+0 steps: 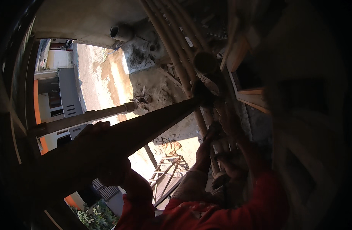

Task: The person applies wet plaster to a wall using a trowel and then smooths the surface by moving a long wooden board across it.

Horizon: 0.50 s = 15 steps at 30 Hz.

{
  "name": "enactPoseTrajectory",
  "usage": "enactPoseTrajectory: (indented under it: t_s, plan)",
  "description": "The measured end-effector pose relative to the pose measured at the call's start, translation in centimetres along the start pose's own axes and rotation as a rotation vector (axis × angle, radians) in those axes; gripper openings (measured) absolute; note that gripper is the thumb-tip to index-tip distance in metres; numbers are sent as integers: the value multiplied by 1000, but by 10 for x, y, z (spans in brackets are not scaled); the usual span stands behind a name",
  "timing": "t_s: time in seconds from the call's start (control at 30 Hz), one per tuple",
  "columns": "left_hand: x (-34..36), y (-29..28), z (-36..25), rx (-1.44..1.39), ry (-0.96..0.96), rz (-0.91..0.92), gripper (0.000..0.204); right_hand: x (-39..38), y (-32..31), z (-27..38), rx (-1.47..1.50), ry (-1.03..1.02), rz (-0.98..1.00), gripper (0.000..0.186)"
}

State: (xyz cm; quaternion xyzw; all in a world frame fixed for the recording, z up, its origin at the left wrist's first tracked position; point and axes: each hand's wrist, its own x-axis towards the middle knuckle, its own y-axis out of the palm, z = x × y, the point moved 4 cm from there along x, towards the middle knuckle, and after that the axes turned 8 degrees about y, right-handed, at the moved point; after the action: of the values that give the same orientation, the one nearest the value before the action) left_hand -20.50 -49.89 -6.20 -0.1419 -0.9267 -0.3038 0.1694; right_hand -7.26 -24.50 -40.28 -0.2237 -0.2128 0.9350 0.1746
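Steadying a long, dark beam (145, 130) that slants across our view from lower left to centre, we wrap our left hand (114, 172) around its broad near part, fingers over the upper edge. Our right hand (227, 119) is beside the beam's narrow-looking far end; shadow keeps us from telling whether its fingers close on anything. Soft red sleeves (266, 195) frame our lap, above bare feet on round, smooth bamboo poles (166, 42). Beyond the beam's far end is a round-mouthed, bucket-like vessel (204, 63). Farther off, a straight wooden post (86, 117), a slatted wooden frame (172, 156) and rough, lumpy sand (153, 84) catch the daylight, with a smooth grey wall (70, 92), orange trim (36, 103) and a leafy plant (95, 218) past them. The beam's near end sinks into darkness at left; its material is hard to make out. Our left palm is mostly lost in shadow, and the right side of the scene is nearly black.
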Motion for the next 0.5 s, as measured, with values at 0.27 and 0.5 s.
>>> enactPoseTrajectory:
  t_s: [0.27,0.5]
  plan:
    - [-19,25,2,874,217,69,55,-155,-108,159,8,-345,633,50]
    - [3,65,-3,1168,571,177,49,-101,-58,83,-230,-349,-72,52]
